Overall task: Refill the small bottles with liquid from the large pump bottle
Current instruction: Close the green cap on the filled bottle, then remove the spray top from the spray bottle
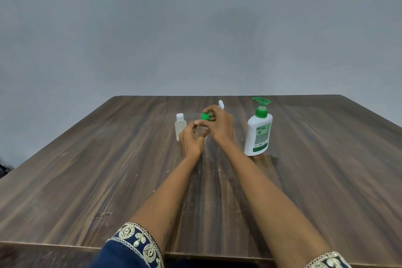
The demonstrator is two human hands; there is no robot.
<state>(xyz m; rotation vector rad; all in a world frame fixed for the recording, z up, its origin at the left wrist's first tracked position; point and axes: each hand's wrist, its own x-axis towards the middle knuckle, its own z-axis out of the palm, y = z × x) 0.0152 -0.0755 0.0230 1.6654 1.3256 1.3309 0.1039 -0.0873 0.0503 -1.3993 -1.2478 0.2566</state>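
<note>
At the centre of the frame, a small clear bottle (201,131) is gripped by the curled fingers of the left hand (191,139), though it is mostly hidden behind them. Just above it, a green cap (204,116) is pinched between the fingers of the right hand (218,125). A second small bottle (180,126) with a white cap is seen upright just left of the hands. The large pump bottle (258,130) is stood to the right on the wooden tabletop (87,169). A white object (221,104) is partly hidden behind the right hand.
</note>
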